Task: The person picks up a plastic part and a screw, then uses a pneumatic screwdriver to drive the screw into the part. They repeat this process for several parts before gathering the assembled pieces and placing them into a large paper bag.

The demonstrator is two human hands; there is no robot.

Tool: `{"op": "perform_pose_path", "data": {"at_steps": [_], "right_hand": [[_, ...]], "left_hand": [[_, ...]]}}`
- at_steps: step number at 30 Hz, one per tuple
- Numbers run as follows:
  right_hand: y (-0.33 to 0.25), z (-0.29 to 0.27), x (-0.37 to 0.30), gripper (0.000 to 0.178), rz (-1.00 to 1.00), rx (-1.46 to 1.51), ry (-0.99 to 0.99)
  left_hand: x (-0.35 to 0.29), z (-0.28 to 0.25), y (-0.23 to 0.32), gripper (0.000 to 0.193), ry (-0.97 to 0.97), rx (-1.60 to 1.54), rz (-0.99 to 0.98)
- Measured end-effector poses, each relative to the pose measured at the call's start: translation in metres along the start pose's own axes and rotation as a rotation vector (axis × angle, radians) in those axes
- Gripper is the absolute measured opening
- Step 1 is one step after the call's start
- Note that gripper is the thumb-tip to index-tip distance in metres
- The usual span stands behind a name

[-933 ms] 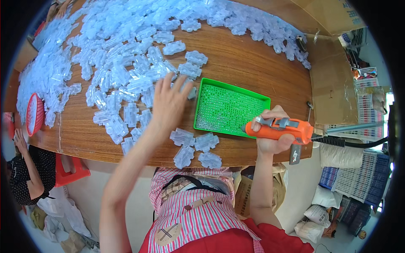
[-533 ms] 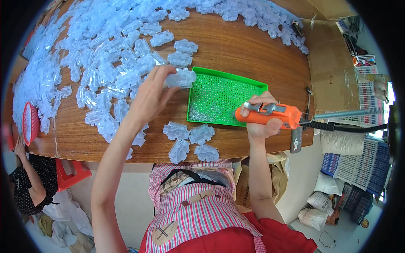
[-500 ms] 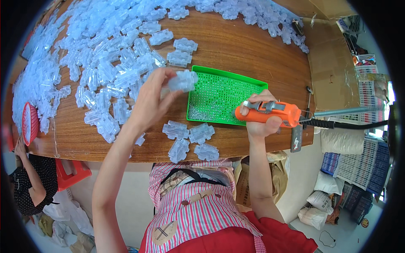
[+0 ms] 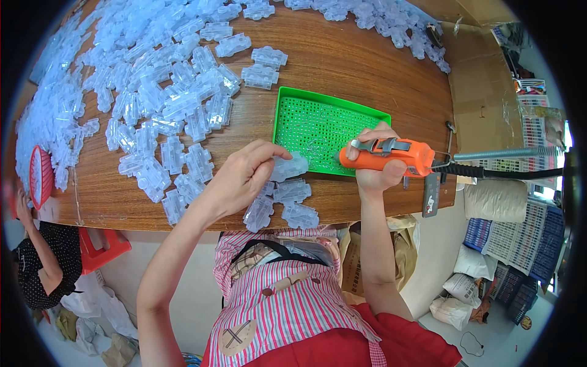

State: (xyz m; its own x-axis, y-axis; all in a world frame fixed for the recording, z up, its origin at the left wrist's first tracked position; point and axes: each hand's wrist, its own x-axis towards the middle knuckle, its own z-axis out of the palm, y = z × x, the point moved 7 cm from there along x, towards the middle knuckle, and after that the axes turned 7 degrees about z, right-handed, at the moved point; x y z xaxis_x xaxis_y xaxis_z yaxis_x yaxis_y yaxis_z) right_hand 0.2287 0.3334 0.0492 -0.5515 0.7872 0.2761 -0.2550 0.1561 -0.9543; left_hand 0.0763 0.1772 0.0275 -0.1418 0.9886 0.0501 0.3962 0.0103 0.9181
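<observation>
My left hand [image 4: 243, 174] pinches a clear plastic casing [image 4: 292, 166] by its left end, low over the table beside the tray's near left corner. Several similar casings [image 4: 292, 191] lie just below it, near the table edge. My right hand [image 4: 382, 178] is wrapped round an orange electric screwdriver [image 4: 417, 158], its nose pointing left over the near right part of a green tray [image 4: 337, 105]. The tray has a perforated bottom, with small silvery screws [image 4: 315, 147] scattered in it. The screwdriver's tip is hard to make out against the tray.
Heaps of clear casings [image 4: 150, 92] cover the left and back of the wooden table [image 4: 342, 55]. A spring [image 4: 507, 153] and a black cable [image 4: 520, 180] run right from the screwdriver. Cardboard [image 4: 483, 98] stands at the right. At far left, another person's arm [image 4: 46, 251] is near a red basket [image 4: 40, 177].
My left hand has moved toward me and right, bringing a casing from beside the tray's left wall to its near corner. My right hand with the screwdriver has barely shifted.
</observation>
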Motion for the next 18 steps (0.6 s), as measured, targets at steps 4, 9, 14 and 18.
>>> {"op": "perform_pose_path", "data": {"at_steps": [4,9,14,18], "right_hand": [[0.001,-0.003,0.000,0.079,-0.006,-0.052,0.003],[0.002,-0.003,0.000,0.080,-0.017,-0.052,0.000],[0.004,-0.003,0.000,0.079,0.004,-0.043,0.003],[0.004,-0.006,0.000,0.080,-0.055,-0.080,-0.011]], "left_hand": [[0.000,0.004,0.006,0.028,0.017,0.030,0.009],[-0.002,0.010,-0.006,0.047,0.029,0.274,0.065],[-0.005,0.017,0.012,0.049,0.118,0.358,0.331],[-0.004,0.031,0.001,0.047,0.024,0.400,0.268]]}}
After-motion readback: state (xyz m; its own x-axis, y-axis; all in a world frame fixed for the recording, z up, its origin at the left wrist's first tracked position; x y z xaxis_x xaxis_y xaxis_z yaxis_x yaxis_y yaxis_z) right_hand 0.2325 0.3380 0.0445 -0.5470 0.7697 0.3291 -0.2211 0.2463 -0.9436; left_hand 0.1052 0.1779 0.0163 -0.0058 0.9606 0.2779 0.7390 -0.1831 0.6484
